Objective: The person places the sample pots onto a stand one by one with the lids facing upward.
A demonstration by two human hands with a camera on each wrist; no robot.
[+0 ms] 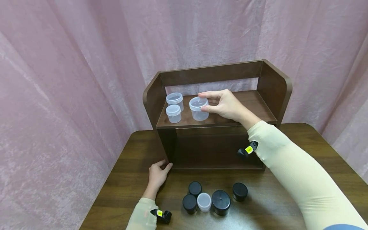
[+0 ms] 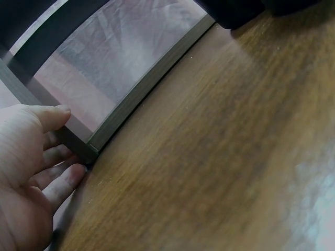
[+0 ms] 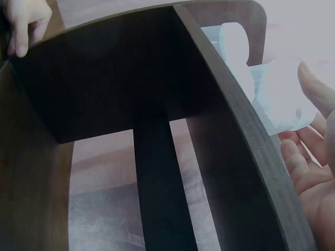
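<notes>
Pink curtain [image 1: 72, 80], clear jar [image 1: 198, 113] between right fingers [image 1: 211, 94] (gripping it), left fingers [image 2: 54, 116] holding shelf [image 1: 250, 99]

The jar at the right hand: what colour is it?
Translucent whitish jar, best in the head view.

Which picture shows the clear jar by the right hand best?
The head view: the clear jar shows nearly whole there, rim to base. The right wrist view shows it washed out by glare; the left wrist view doesn't show it.
</notes>
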